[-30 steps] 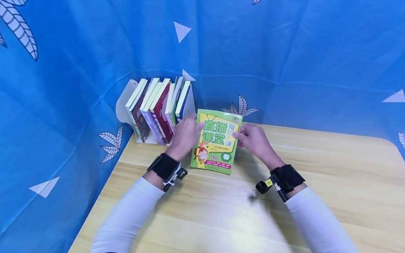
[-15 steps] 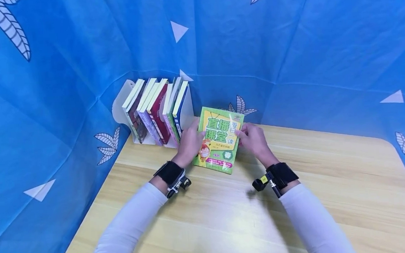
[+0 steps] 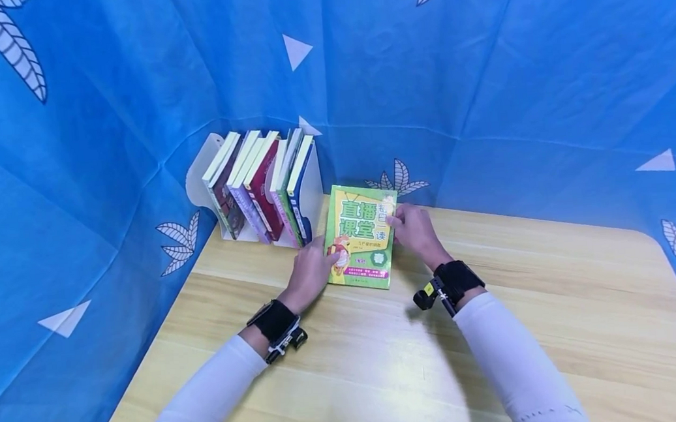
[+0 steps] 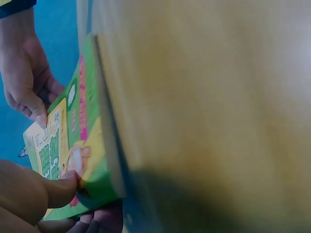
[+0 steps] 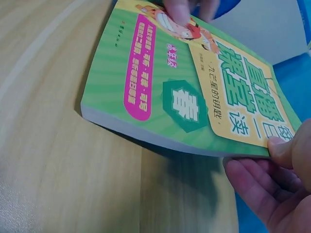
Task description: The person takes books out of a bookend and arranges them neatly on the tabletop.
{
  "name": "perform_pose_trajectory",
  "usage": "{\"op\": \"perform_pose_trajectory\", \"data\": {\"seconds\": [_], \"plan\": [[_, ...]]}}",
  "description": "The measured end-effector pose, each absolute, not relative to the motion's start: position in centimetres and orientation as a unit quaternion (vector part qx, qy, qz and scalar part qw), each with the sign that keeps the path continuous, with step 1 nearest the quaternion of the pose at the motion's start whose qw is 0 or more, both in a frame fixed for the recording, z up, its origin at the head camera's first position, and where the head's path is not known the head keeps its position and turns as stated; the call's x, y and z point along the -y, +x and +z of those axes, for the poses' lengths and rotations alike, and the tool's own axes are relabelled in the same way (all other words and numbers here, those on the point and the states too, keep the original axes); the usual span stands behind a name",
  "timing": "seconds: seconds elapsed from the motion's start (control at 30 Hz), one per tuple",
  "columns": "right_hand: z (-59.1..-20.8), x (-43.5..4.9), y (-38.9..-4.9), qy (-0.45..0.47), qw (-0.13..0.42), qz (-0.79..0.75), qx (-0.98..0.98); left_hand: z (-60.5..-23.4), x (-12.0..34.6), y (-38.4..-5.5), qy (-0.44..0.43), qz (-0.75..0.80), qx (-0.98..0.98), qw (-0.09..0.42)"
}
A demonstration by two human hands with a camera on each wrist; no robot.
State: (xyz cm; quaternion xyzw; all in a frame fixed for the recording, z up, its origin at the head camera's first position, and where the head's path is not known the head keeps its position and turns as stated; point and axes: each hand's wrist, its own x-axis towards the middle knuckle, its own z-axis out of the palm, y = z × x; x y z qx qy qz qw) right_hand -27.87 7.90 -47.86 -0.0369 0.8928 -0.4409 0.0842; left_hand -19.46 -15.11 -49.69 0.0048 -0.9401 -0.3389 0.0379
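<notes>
Both hands hold a green and yellow paperback book (image 3: 359,249), its front cover facing up toward the head camera. My left hand (image 3: 309,275) pinches its left edge low down, thumb on the cover and fingers underneath, as the left wrist view shows. On the opposite side my right hand (image 3: 416,232) grips the edge higher up, thumb on top and fingers curled below (image 5: 257,189). The book is tilted close over the wooden table (image 3: 397,377), and a shadow falls beneath it in the right wrist view.
Left of the book, a white bookend rack (image 3: 199,181) holds several upright books, among them a dark red book (image 3: 264,196) and a dark blue book (image 3: 301,207) at the right end. A blue patterned curtain (image 3: 387,70) hangs behind and along the left side.
My left hand has slid down the book's left edge toward its lower corner, away from the rack. The book shifted slightly right, then back left, and turned a little straighter.
</notes>
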Motion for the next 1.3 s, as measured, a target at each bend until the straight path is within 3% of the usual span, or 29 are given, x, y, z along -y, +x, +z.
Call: {"op": "perform_pose_trajectory", "data": {"seconds": [0.23,0.77,1.3], "plan": [[-48.3,-7.6,-28.6,-0.029,0.100,-0.418,-0.902,-50.5,16.2,-18.9,0.032,-0.375,0.926,-0.016],[-49.3,-6.5,-30.0,-0.007,0.145,-0.411,-0.900,-50.1,18.7,-18.9,0.083,-0.470,0.875,-0.079],[-49.1,-6.0,-30.2,0.005,0.179,-0.430,-0.885,-49.7,19.8,-19.3,0.155,-0.486,0.855,-0.092]]}}
